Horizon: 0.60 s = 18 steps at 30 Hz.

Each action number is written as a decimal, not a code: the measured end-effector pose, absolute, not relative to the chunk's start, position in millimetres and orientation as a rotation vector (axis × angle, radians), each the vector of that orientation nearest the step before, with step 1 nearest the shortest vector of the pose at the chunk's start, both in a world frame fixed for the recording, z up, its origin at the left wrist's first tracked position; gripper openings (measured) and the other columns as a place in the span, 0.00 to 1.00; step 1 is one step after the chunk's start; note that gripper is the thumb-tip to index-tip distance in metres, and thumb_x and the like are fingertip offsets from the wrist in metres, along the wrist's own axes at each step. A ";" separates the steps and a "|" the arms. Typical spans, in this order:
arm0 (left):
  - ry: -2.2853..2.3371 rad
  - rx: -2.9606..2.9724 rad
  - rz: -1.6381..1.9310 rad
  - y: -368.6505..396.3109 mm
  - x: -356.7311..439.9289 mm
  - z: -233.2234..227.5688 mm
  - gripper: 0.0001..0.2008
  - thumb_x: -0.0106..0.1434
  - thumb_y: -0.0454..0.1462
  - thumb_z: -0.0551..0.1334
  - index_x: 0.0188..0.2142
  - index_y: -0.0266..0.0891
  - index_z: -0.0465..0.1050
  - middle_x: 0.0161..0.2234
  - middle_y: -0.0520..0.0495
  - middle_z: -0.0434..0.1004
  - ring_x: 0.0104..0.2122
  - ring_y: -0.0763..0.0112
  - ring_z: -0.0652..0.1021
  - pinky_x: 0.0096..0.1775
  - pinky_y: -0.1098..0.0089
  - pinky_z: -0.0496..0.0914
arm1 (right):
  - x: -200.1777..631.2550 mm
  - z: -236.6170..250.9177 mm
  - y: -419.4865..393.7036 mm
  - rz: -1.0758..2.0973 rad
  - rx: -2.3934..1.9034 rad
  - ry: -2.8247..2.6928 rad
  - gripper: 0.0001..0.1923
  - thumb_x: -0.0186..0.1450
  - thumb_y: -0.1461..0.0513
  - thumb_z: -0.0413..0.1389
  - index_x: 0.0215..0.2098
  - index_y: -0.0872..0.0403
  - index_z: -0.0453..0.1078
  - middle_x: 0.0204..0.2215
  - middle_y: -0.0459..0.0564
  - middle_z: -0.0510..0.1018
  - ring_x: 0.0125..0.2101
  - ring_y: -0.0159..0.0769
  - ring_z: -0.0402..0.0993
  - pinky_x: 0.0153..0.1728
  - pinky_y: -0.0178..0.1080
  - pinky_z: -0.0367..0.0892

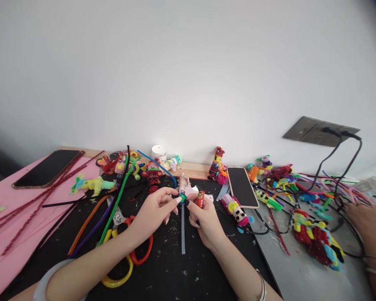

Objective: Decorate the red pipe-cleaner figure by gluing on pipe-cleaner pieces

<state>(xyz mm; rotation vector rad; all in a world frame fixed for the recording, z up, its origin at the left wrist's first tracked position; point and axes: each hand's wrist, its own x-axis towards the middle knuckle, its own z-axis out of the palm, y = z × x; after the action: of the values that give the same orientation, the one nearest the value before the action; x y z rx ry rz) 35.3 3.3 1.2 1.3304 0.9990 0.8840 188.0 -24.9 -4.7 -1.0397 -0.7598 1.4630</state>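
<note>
My left hand (160,209) and my right hand (208,223) meet over the black work mat. Between the fingertips of both is a small green-and-blue fuzzy piece (183,197), its shape too small to make out. A red lighter (200,200) with a metal top stands up from my right hand, held in its curled fingers. Behind the hands, partly hidden, is a pale pink glue gun (184,182). A translucent glue stick (183,234) shows below the fingertips. Red- and yellow-handled scissors (141,262) lie beside and partly under my left forearm.
Several pipe cleaners (89,217) lie at left near a dark phone (48,167) on pink sheeting. Pipe-cleaner figures (217,165), a white phone (242,188) and black cables (321,165) spread to the right. Another person's hand (368,225) rests at far right.
</note>
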 end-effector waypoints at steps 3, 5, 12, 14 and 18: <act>0.994 1.359 0.832 3.7 34.5 4.1 0.12 0.59 0.42 0.60 0.38 0.36 0.66 0.20 0.56 0.71 0.13 0.81 0.64 0.17 0.77 0.60 | 187.8 -4.7 -25.6 1.466 -1.047 -0.764 0.15 0.52 0.59 0.65 0.33 0.56 0.67 0.13 0.32 0.56 0.12 0.18 0.43 0.12 0.27 0.41; 1.002 1.373 0.808 3.4 34.8 5.7 0.11 0.60 0.42 0.60 0.37 0.36 0.66 0.19 0.56 0.70 0.13 0.81 0.63 0.17 0.77 0.60 | 187.7 -4.6 -25.9 1.464 -1.052 -0.766 0.15 0.52 0.59 0.65 0.33 0.56 0.67 0.13 0.32 0.56 0.12 0.18 0.43 0.12 0.27 0.41; 1.008 1.371 0.789 3.6 37.0 8.6 0.11 0.59 0.43 0.60 0.34 0.36 0.67 0.19 0.56 0.70 0.13 0.81 0.63 0.17 0.77 0.59 | 187.8 -4.6 -25.8 1.462 -1.046 -0.767 0.14 0.52 0.59 0.65 0.32 0.56 0.67 0.13 0.32 0.55 0.12 0.18 0.42 0.12 0.27 0.42; 1.001 1.366 0.782 3.2 37.0 7.9 0.11 0.59 0.43 0.60 0.34 0.36 0.67 0.18 0.56 0.70 0.13 0.80 0.63 0.17 0.77 0.59 | 187.9 -4.4 -25.8 1.460 -1.042 -0.766 0.14 0.53 0.59 0.65 0.32 0.56 0.67 0.12 0.32 0.55 0.12 0.18 0.42 0.12 0.27 0.42; 1.000 1.365 0.787 3.1 36.0 5.6 0.12 0.59 0.44 0.60 0.35 0.37 0.67 0.18 0.56 0.70 0.13 0.80 0.63 0.17 0.76 0.60 | 187.8 -4.0 -25.6 1.461 -1.037 -0.765 0.14 0.53 0.59 0.65 0.32 0.56 0.67 0.12 0.32 0.55 0.12 0.18 0.42 0.12 0.26 0.41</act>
<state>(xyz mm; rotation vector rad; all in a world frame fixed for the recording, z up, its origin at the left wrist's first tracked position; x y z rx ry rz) 36.0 3.1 5.6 1.3653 1.0002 0.7866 187.8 -25.6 -4.0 -1.0369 -0.7649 1.4607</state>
